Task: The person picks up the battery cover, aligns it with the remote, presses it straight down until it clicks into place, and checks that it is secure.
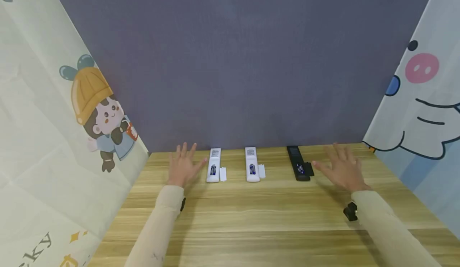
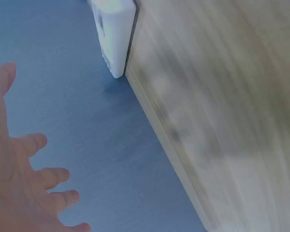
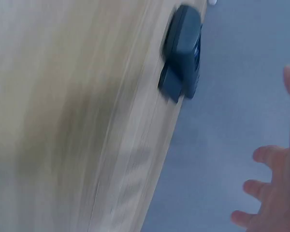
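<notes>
Three remote controls lie back side up in a row near the far edge of the table, their battery compartments uncovered and batteries showing. A white remote (image 1: 214, 159) is on the left, with its white battery cover (image 1: 223, 174) beside it. In the middle is another white remote (image 1: 251, 157), its cover (image 1: 262, 171) to the right. The black remote (image 1: 295, 157) lies slightly angled, a black cover (image 1: 308, 169) at its side. My left hand (image 1: 182, 166) is spread left of the first white remote, holding nothing. Fingers apart, my right hand (image 1: 341, 169) hovers right of the black remote.
The wood-grain table (image 1: 251, 219) ends at a dark grey-blue panel (image 1: 251, 67) behind the remotes. Cloths with cartoon prints hang at the left (image 1: 43, 99) and right (image 1: 431, 111). Each wrist wears a small black device.
</notes>
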Motion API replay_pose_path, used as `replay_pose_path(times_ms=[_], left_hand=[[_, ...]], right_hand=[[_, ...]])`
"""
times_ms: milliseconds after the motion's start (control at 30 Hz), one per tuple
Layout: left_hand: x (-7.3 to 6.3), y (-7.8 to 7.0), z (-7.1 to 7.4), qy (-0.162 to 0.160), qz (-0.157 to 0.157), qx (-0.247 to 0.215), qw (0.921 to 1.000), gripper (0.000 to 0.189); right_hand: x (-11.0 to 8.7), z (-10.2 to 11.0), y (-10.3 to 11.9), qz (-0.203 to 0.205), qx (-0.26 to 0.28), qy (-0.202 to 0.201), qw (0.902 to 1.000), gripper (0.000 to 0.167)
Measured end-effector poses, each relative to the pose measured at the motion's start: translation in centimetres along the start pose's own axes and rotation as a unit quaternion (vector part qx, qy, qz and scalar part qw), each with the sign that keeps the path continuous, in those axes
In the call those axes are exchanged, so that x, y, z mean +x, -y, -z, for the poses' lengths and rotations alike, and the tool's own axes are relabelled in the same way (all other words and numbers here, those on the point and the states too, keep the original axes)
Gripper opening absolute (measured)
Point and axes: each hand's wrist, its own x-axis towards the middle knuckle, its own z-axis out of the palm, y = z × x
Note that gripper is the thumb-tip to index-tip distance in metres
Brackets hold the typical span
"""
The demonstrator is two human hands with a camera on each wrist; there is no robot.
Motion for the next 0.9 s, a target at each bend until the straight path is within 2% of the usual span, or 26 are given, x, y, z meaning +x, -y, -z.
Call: replay_pose_path(times_ms=[200, 433, 533, 700, 900], left_hand=[[-1.0, -0.4, -0.5, -0.02, -0.001, -0.004, 0.9998, 0.08], [-2.0, -1.0, -0.9, -0.037, 0.008, -0.034, 0.9987, 0.071], [-2.3, -1.3, -1.2, -0.038, 0.019, -0.068, 0.9968, 0.06], [-2.9, -1.9, -1.7, -0.016, 0.033, -0.129, 0.991, 0.044], [-3.3, -2.7, -1.4, -0.007, 0.039, -0.154, 0.9872, 0.036]], right_hand=[[-1.7, -0.4, 2.1, 0.024, -0.014, -0.013, 0.9995, 0.086], [-3.1, -0.6, 5.4, 0.06, -0.011, -0.007, 0.9981, 0.051], [-3.5, -0.8, 6.8, 0.063, 0.015, 0.019, 0.9977, 0.041], [-4.0, -1.8, 9.0, 0.074, 0.052, 0.077, 0.9929, 0.029], [-4.1, -3.3, 11.3, 0.09, 0.097, 0.114, 0.9846, 0.013]])
